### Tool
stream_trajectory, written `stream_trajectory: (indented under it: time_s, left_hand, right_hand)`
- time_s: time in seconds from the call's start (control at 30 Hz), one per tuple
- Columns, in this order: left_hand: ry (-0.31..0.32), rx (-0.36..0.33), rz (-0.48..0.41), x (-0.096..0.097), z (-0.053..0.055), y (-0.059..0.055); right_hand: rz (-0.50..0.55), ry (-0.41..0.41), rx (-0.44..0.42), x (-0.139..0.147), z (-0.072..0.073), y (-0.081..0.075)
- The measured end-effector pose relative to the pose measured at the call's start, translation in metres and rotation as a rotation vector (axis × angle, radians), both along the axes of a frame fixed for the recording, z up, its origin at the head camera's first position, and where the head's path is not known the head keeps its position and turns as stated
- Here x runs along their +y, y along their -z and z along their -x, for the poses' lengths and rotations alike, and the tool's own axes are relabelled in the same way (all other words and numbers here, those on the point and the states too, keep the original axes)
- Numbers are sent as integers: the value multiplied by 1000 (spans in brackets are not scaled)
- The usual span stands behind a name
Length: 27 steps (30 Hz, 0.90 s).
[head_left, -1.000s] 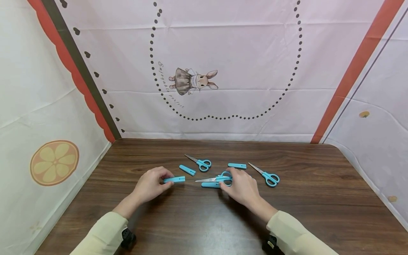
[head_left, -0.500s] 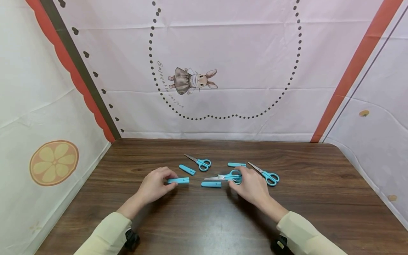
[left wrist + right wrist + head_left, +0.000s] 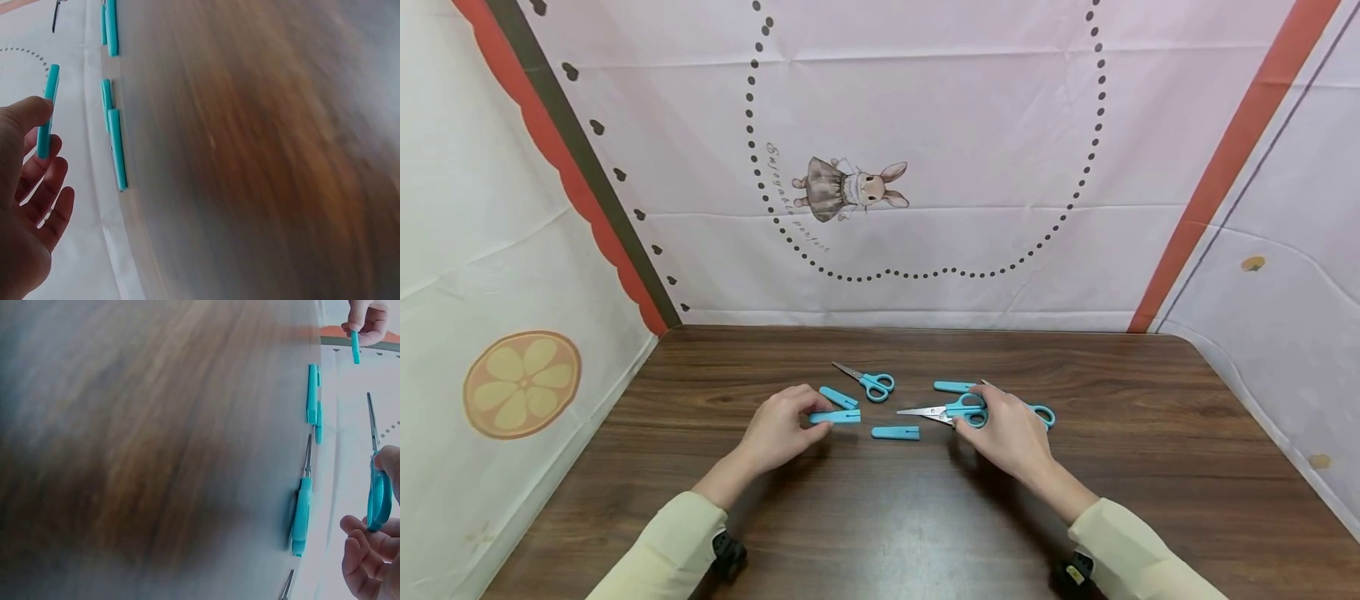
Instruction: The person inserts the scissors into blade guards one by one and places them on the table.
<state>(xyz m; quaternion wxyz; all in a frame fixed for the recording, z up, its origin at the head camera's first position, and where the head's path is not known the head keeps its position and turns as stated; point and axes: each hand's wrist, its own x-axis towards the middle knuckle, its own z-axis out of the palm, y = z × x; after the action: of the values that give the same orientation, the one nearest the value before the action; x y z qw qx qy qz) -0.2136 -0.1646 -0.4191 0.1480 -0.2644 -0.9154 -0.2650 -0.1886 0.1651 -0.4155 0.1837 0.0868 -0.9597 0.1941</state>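
My left hand [image 3: 782, 429] pinches a light blue scissors sheath [image 3: 842, 417] between thumb and fingers, its slotted end toward the right. In the left wrist view this sheath [image 3: 48, 112] is held off the table. My right hand [image 3: 1011, 433] grips a pair of blue-handled scissors [image 3: 951, 410] by the finger loops. Their blades point left toward the sheath, slightly apart from each other, with a gap between tip and sheath. In the right wrist view the scissors [image 3: 378, 487] are raised above the tabletop. Another sheath [image 3: 895, 432] lies on the table between the hands.
Behind the left hand lie a sheath [image 3: 833, 395] and scissors [image 3: 876, 383]. Farther right is another sheath [image 3: 953, 387]. A further pair of scissors [image 3: 1042, 415] is partly hidden by my right hand. The brown wooden table [image 3: 880, 517] ends at a printed cloth backdrop [image 3: 1000, 167].
My right hand has moved right with the scissors, whose blades have parted slightly. My left hand has brought its sheath rightward. The front sheath now shows whole; the right-hand scissors on the table are more hidden.
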Motion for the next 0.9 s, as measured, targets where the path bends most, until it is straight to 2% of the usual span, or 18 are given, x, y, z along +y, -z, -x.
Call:
stream_trajectory:
  time_s: [0.2,0.6,0.9]
  left_hand:
    - [21,24,-26,13,5,1]
    - [43,8,-38,30,7,-2]
    - [48,-33,-42,38,6,-1]
  right_hand:
    - [-10,18,18,4,0,-3]
    - [8,36,-2,10,-2,0]
    - [26,28,13,11,-3,0]
